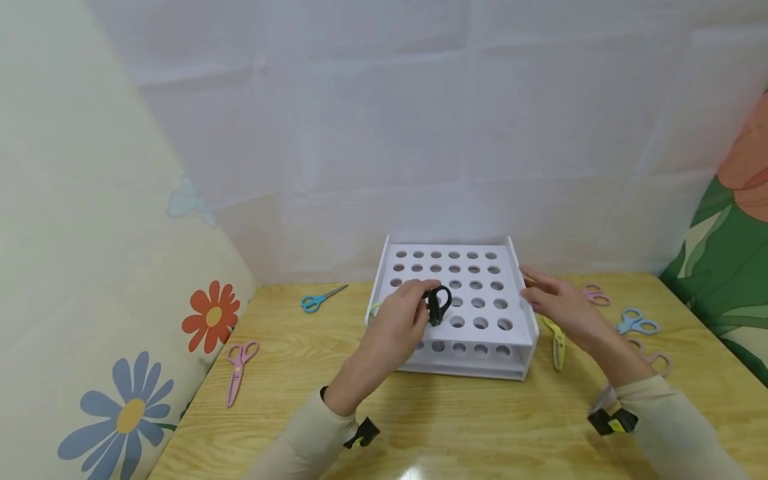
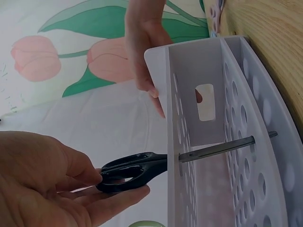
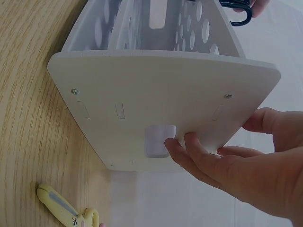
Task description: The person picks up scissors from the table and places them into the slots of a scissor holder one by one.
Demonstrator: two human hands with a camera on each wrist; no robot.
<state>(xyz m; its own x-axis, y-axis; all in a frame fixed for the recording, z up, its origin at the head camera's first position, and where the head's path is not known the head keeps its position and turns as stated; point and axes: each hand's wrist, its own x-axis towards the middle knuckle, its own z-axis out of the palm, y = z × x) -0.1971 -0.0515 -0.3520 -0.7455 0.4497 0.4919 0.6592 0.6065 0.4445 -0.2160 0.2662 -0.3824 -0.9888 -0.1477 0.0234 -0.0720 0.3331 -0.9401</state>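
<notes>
My left hand pinches the black handle of a pair of scissors. Their blades pass down through a hole in the upper shelf of a white two-tier rack and reach the lower shelf, with the tip poking through. At the rack's right side panel, my right hand rests its fingers against the outer face, beside the cut-out handle slot. A green handle loop shows at the upper shelf's left part, partly hidden behind my left hand in the head view.
Left of the rack lie blue scissors and pink scissors. Close to its right stand out yellow scissors; beyond my right arm are light blue scissors and pink handles. A white cloth backs the wooden table.
</notes>
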